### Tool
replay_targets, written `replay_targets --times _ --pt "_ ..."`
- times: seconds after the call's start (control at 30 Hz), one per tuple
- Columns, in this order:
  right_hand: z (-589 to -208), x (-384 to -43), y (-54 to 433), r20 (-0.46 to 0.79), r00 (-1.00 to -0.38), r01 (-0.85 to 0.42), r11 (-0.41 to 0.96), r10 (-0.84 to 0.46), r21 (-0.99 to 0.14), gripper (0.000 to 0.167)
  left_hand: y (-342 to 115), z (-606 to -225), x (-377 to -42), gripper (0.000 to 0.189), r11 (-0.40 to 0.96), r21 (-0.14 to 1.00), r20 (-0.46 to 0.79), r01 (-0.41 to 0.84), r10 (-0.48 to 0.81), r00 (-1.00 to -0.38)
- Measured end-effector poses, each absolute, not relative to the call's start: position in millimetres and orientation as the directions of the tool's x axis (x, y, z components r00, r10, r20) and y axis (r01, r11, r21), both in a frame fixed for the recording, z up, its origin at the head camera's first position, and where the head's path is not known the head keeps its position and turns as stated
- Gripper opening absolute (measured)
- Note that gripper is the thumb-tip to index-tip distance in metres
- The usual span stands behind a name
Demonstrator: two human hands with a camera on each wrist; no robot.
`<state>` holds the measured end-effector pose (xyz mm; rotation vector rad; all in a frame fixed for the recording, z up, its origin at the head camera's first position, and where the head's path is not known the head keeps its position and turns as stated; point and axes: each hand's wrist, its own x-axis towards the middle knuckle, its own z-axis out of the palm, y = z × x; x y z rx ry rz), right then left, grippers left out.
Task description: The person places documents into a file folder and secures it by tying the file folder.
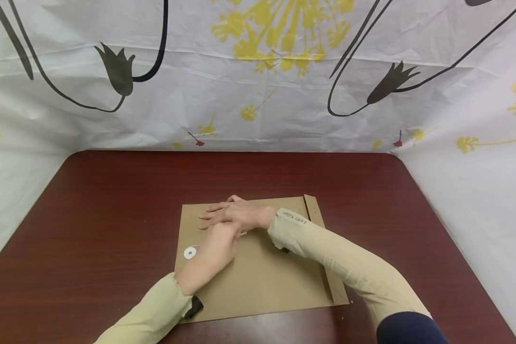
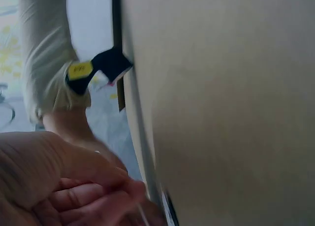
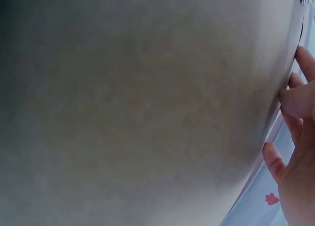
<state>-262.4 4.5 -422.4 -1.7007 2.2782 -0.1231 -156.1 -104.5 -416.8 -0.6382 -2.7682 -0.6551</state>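
Note:
A brown paper envelope (image 1: 275,277) lies flat on the table. A white round button (image 1: 190,253) sits near its left edge, with a thin white string (image 1: 195,246) running from it toward my left hand (image 1: 217,246). The left thumb and fingers pinch together, and the string (image 2: 143,216) shows at their tips in the left wrist view. My right hand (image 1: 234,213) rests on the upper part of the envelope with its fingers spread to the left. A small white piece (image 1: 243,234) peeks out between the hands, mostly hidden.
The dark red wooden table (image 1: 103,229) extends around the envelope. A folded strip (image 1: 338,289) runs along the envelope's right edge. White patterned cloth (image 1: 258,129) hangs behind the table and at both sides. Tiny pale bits (image 1: 351,302) lie by the envelope's lower right corner.

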Motion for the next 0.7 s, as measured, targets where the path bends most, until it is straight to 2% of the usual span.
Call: replay_targets --times 0.1,0.23,0.33,0.47,0.63,0.7 --pt "-423.4 -263.4 2.8 -0.197 -0.273 -0.914 0.318 -0.941 -0.252 0.043 -96.8 -416.0 -152.6 0.016 0.828 0.286 0.246 0.482 0.422 -0.872" --pt "-423.9 -264.1 1.1 -0.214 -0.291 -0.912 0.338 -0.932 -0.233 0.056 -90.1 -418.3 -151.1 0.013 0.852 0.217 0.213 0.477 0.436 -0.875" --pt "-424.5 -264.5 1.4 -0.217 -0.292 -0.913 0.339 -0.931 -0.229 0.072 -87.2 -420.0 -150.1 0.013 0.865 0.2 0.21 0.46 0.42 -0.883" --pt "-426.0 -264.6 2.2 -0.21 -0.289 -0.914 0.334 -0.934 -0.228 0.083 -82.7 -418.8 -144.1 0.013 0.869 0.173 0.179 0.464 0.435 -0.882" --pt "-426.5 -263.8 1.9 -0.197 -0.29 -0.917 0.33 -0.937 -0.222 0.077 -79.3 -416.0 -125.8 0.023 0.795 0.175 0.151 0.58 0.561 -0.814" --pt "-426.2 -263.7 1.5 -0.19 -0.29 -0.918 0.329 -0.938 -0.221 0.077 -79.4 -413.8 -116.7 0.021 0.795 0.163 0.182 0.585 0.558 -0.81"
